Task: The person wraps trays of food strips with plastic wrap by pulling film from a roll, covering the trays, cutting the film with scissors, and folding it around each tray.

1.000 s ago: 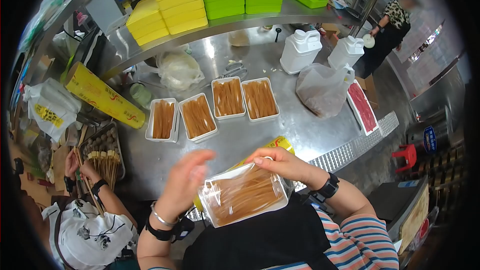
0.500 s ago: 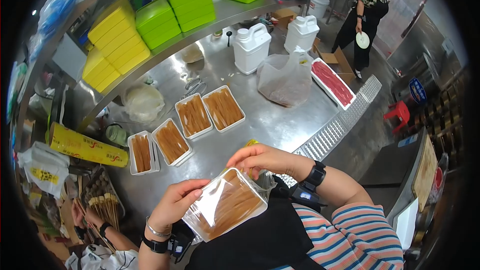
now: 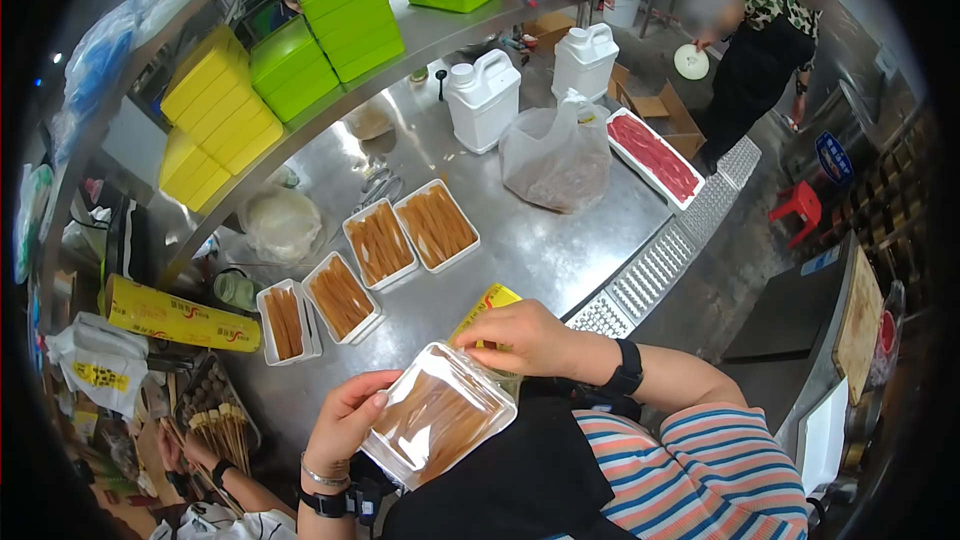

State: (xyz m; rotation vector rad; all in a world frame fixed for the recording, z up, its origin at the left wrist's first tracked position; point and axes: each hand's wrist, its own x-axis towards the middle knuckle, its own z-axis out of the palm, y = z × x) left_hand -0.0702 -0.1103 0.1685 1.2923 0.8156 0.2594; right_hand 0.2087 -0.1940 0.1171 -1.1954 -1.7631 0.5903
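Close to my body, my left hand (image 3: 345,420) grips the left edge of a white foam tray (image 3: 478,437) of brown strips (image 3: 437,410), its thumb on top. Clear plastic film (image 3: 415,395) stretches shiny across this tray. At the tray's upper right edge, the fingers of my right hand (image 3: 518,338) are pinched together on the film. Behind that hand, part of a yellow film box (image 3: 492,305) shows. Several similar trays of brown strips lie farther back on the steel table, among them one tray (image 3: 436,227) at the right of the row.
A plastic bag (image 3: 556,160), a tray of red meat (image 3: 655,157) and two white jugs (image 3: 483,100) stand at the back. A yellow roll (image 3: 180,315) lies left. Green boxes (image 3: 350,20) fill the shelf. At lower left another person's hands hold skewers (image 3: 222,432); another person (image 3: 760,65) stands beyond.
My right hand has shifted along the tray's upper edge with the film, and more of the yellow box shows. The far person has turned and moved, plate in hand. The whole view has shifted slightly.
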